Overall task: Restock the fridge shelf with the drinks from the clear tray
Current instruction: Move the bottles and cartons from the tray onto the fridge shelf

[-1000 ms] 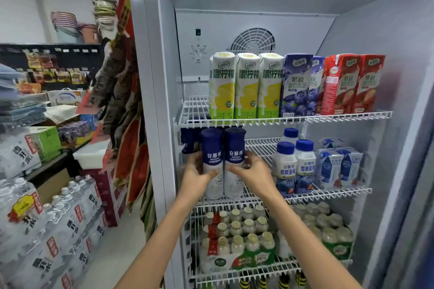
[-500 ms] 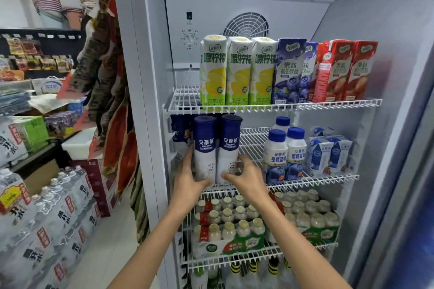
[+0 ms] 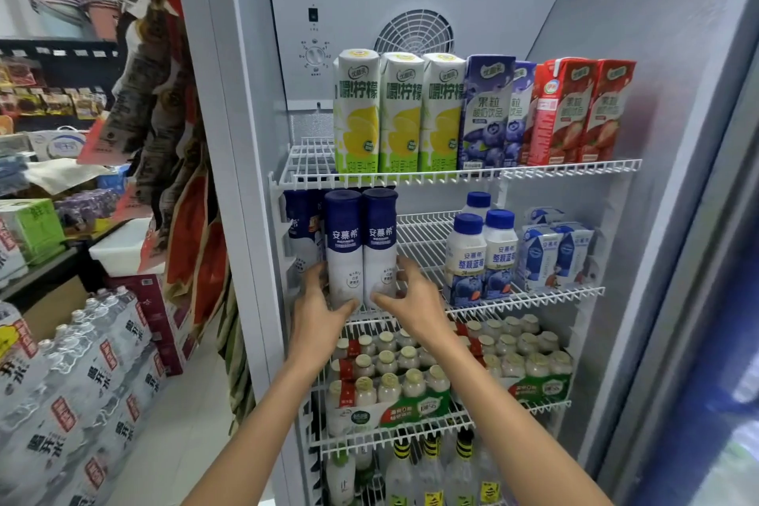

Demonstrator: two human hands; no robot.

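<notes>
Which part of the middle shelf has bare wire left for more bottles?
Bare wire on the middle shelf runs between the two tall blue-capped bottles and the blueberry bottles. The far left behind those tall bottles is crowded, and small cartons fill the right end.

Glossy plastic-looking bottles (image 3: pixel 361 246) stand on a white coated wire shelf (image 3: pixel 534 297) beside smooth printed cartons (image 3: pixel 554 255).

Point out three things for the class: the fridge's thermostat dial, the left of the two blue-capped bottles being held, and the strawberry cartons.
thermostat dial (image 3: pixel 315 55), head view, centre of the knob.
left blue-capped bottle (image 3: pixel 344 242), head view, its label.
strawberry cartons (image 3: pixel 569 111), head view, front face of the left carton.
</notes>
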